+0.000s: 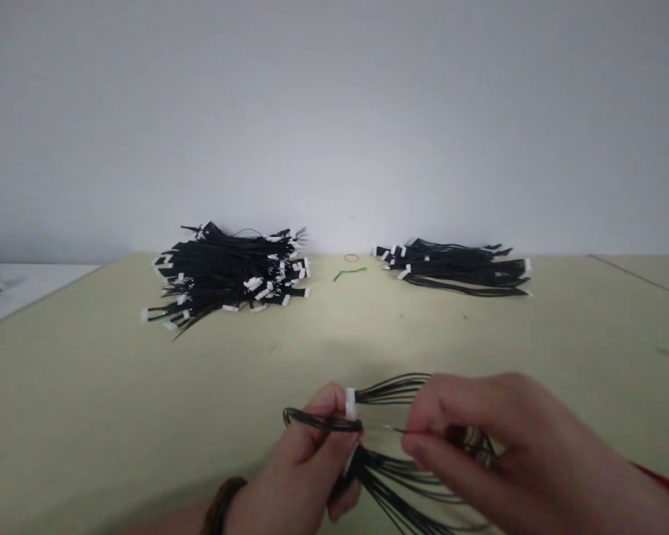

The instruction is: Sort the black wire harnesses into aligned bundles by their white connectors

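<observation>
My left hand (301, 468) is closed around a bunch of black wire harnesses (390, 475) with white connectors, held just above the pale green table (89, 386). My right hand (479, 446) pinches the same bunch from the right, thumb and forefinger pressed on a thin strand. One white connector (350, 403) sticks up between the hands. A dark band circles my left wrist.
A big heap of black harnesses (228, 275) lies at the back left, a smaller flatter pile (457, 267) at the back right. Between them lie a green twist tie (349, 274) and a yellow rubber band (351, 258). A grey wall stands behind.
</observation>
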A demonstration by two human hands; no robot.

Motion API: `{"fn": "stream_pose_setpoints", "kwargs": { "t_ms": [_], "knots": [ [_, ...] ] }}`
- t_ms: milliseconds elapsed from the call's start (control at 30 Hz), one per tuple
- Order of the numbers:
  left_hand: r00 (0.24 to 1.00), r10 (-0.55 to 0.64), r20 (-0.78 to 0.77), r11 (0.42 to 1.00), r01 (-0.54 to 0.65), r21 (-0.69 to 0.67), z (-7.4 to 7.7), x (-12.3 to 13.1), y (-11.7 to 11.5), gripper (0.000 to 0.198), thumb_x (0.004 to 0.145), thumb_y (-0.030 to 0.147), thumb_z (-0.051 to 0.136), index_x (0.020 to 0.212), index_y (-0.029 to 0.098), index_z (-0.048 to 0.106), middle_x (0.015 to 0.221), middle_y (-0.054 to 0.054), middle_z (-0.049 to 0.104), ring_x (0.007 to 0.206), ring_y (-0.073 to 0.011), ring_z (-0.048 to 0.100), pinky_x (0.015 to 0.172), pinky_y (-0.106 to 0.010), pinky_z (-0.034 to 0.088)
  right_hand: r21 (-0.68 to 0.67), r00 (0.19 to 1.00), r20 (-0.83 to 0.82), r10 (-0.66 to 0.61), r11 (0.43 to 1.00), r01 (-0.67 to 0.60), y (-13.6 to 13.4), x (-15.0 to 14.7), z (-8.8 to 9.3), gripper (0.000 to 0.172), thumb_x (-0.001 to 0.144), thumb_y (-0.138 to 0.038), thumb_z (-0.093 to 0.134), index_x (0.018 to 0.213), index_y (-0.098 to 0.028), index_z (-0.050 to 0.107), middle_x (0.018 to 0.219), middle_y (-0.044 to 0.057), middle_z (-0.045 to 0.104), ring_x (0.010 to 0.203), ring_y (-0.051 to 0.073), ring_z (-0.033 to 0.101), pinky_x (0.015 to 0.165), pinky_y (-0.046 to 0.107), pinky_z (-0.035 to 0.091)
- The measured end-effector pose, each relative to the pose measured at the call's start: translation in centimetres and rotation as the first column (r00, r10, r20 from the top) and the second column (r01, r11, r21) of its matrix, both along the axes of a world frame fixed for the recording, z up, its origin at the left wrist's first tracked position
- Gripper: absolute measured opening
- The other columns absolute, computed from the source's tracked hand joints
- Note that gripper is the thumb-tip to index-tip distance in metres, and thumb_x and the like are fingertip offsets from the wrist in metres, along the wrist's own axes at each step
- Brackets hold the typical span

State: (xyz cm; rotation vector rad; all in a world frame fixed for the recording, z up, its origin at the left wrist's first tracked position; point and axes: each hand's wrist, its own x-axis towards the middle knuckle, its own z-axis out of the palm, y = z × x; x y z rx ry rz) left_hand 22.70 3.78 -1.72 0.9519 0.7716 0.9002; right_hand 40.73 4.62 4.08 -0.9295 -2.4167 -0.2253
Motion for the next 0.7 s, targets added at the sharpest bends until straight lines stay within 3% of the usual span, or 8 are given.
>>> {"fn": "stream_pose_setpoints", "kwargs": {
  "t_ms": [67, 167, 367, 567, 700],
  "knots": [
    [1.0, -0.019, 0.007, 0.999, 0.019, -0.046, -0.2, -0.3, -0.7, 0.034, 0.077, 0.052, 0.057, 0.077, 0.02, 0.044, 0.055, 0.009, 0.036, 0.036, -0.0008, 0.026, 0.035, -0.015, 0.02, -0.083, 0.998, 0.008, 0.068, 0.994, -0.067, -0.1, 0.0, -0.2, 0.032, 0.094, -0.02, 0.033, 0.069, -0.016, 0.052, 0.061, -0.002, 0.053, 0.053, 0.008, 0.048, 0.053, 0.022, 0.033],
    [0.996, 0.05, -0.077, 0.991, -0.06, -0.121, -0.2, -0.5, -1.7, 0.038, 0.072, 0.054, 0.062, 0.086, 0.021, 0.051, 0.063, 0.007, 0.043, 0.042, -0.0016, 0.03, 0.04, -0.015, 0.024, -0.204, 0.992, -0.016, 0.124, 0.971, -0.125, -0.2, -0.1, -0.4, 0.033, 0.095, -0.02, 0.029, 0.07, -0.018, 0.05, 0.063, -0.002, 0.053, 0.055, 0.011, 0.046, 0.052, 0.025, 0.032],
    [0.992, 0.08, -0.095, 0.979, -0.096, -0.178, 0.4, 0.0, -1.9, 0.043, 0.066, 0.059, 0.064, 0.087, 0.022, 0.055, 0.063, 0.005, 0.047, 0.041, -0.0025, 0.027, 0.038, -0.017, 0.019, -0.156, 0.984, -0.009, 0.177, 0.972, -0.177, -0.4, -0.2, -0.5, 0.035, 0.096, -0.022, 0.028, 0.068, -0.018, 0.049, 0.061, -0.002, 0.051, 0.052, 0.012, 0.043, 0.049, 0.027, 0.029],
    [0.988, 0.055, -0.142, 0.995, -0.065, -0.069, 0.2, -0.2, -1.7, 0.036, 0.073, 0.057, 0.058, 0.079, 0.022, 0.054, 0.063, 0.005, 0.041, 0.046, -0.0049, 0.028, 0.039, -0.016, 0.023, -0.179, 0.985, 0.02, 0.172, 0.97, -0.166, -0.3, -0.1, -0.7, 0.033, 0.096, -0.024, 0.027, 0.071, -0.019, 0.049, 0.062, -0.002, 0.052, 0.054, 0.013, 0.045, 0.049, 0.027, 0.031],
    [0.948, 0.112, -0.298, 0.989, -0.076, 0.13, 1.0, -0.3, -1.7, 0.033, 0.079, 0.054, 0.053, 0.074, 0.021, 0.054, 0.065, 0.002, 0.042, 0.058, -0.01, 0.033, 0.051, -0.019, 0.033, -0.165, 0.986, 0.037, 0.16, 0.974, -0.152, -0.2, -0.3, -1.0, 0.03, 0.095, -0.022, 0.03, 0.071, -0.019, 0.049, 0.062, -0.001, 0.052, 0.054, 0.014, 0.045, 0.05, 0.028, 0.032]
  ]
}}
